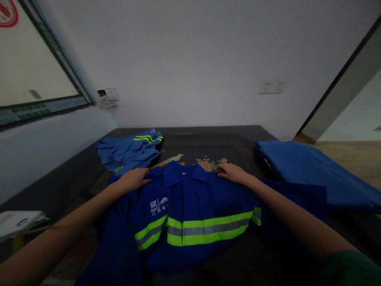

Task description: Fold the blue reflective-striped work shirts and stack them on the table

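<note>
A dark blue work jacket (195, 198) lies spread on the table, front side up and collar toward the wall. Across its chest runs a yellow-green and silver reflective band, and white lettering marks the chest on the left of the view. My left hand (135, 179) grips the shoulder cloth left of the collar, thumb and fingers curled over it. On the other shoulder, my right hand (233, 174) has its bent fingers closed on the upper edge. One sleeve drops toward me at the left; the other stretches right beneath my forearm.
The dark table (190, 137) has a bird and flower print and meets the wall. A crumpled lighter blue garment (127, 151) lies at the back left, a flat blue garment (315, 171) at the right. A white device (19, 220) with a cable sits at the left edge.
</note>
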### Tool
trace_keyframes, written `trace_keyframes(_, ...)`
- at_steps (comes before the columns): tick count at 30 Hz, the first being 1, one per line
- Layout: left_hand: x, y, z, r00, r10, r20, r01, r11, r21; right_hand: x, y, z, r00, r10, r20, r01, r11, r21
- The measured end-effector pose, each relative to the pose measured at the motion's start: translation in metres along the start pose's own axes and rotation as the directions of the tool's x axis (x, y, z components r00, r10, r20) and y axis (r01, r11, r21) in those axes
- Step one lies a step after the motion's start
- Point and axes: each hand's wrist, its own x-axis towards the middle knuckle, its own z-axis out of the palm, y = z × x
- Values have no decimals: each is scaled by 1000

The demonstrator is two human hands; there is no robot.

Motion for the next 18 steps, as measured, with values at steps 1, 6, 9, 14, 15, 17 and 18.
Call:
trace_keyframes(1, -2, -3, 1, 1000, 3, -23, -4, 1000, -16, 7, 1, 5, 1000, 29, 2, -29, 1000, -12)
trace_keyframes(6, -9, -15, -3, 993, 13, -120, -29, 990, -138, 25, 11, 22, 998, 59, 32, -62, 993, 103)
trace_keyframes(9, -13, -20, -16, 985, 48, -167, -90, 962, -258, 22, 14, 20, 999, 38, 37, -43, 988, 148)
trace_keyframes(14, -16, -30, -42, 981, 116, -158, -169, 910, -378, -3, 15, -23, 974, 34, -223, 16, 975, 221)
trace_keyframes(15, -17, -33, -47, 981, 128, -147, -175, 910, -377, -10, 14, -37, 956, 44, -290, 25, 973, 231)
trace_keyframes(17, -19, -35, -56, 982, 123, -143, -166, 922, -350, -26, 7, -68, 914, 47, -404, 44, 976, 213)
trace_keyframes(18, -21, -35, -62, 981, 102, -163, -151, 934, -324, -35, 0, -85, 887, 34, -460, 58, 981, 185)
